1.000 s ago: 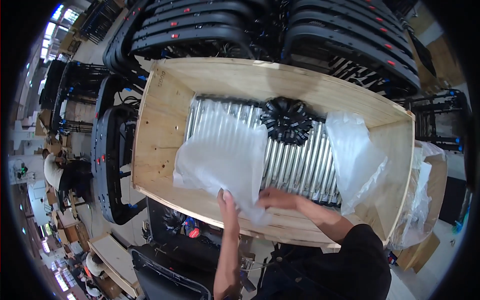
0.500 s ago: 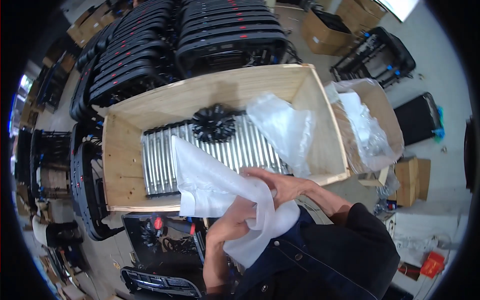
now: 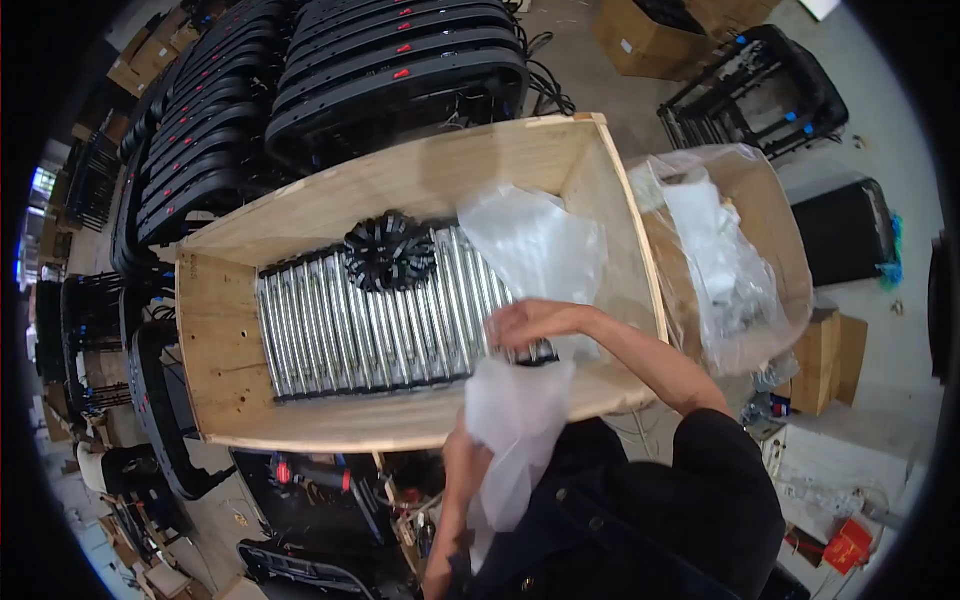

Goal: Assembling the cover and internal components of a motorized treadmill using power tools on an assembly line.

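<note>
A white sheet (image 3: 520, 415), blurred until its folds ran together, hid the fingers of the left grip (image 3: 462, 462). The right grip (image 3: 530, 325) was smeared as well, its separate fingertips hard to tell, and it covered part of some silvery rods (image 3: 340, 320). A second sheet (image 3: 540, 240) veiled others. The top edge cut off the stacked black frames (image 3: 400, 85); the lower edge cut the left forearm (image 3: 446, 545).

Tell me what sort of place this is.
Probably a factory or assembly workshop: rows of stacked black frames, a wooden crate holding shiny tubes, and cardboard boxes standing about.
</note>
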Tool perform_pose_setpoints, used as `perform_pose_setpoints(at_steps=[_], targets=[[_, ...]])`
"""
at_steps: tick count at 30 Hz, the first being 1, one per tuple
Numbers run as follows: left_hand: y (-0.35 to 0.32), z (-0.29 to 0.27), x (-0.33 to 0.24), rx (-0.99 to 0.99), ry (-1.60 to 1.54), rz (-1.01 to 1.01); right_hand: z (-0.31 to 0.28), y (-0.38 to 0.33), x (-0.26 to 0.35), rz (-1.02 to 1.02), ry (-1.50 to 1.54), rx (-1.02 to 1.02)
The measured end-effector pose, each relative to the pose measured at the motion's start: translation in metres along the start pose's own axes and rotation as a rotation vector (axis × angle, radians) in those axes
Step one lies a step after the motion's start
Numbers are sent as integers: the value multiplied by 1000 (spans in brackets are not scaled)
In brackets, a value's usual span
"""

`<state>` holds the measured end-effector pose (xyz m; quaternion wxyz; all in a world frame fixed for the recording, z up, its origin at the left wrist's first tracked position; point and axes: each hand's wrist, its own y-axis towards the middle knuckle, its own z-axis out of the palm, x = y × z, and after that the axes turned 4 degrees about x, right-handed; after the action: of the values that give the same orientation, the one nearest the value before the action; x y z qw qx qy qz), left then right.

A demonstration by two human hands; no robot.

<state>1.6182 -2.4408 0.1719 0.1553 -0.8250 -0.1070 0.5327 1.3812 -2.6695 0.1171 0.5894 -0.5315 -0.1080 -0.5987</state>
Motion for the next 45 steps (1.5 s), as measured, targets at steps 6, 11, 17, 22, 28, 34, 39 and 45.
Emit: perform_pose_setpoints(at_steps=[6, 11, 17, 22, 28, 34, 39, 45], targets=[[30, 26, 89, 2, -234, -336, -227, 47, -188, 727, -1364, -832], [51, 63, 235, 93, -655, -410, -179, 71, -353, 586, -679, -807], [253, 42, 306, 23, -1056, -408, -50, 104, -278, 206, -1251, -758], [290, 82, 255, 8, -996, -533, -136, 48, -317, 826, -1209, -591], [301, 157, 114, 119, -1016, -763, -152, 52, -390, 775, -354, -694], [337, 201, 173, 58, -708, -456, -113, 64, -365, 284, -366, -1097], [409, 271, 226, 29, -287, -33, -207, 52, -327, -104, -358, -1414], [413, 308, 303, -145, -218, -159, -345, 129, -218, -380, -310, -1694]])
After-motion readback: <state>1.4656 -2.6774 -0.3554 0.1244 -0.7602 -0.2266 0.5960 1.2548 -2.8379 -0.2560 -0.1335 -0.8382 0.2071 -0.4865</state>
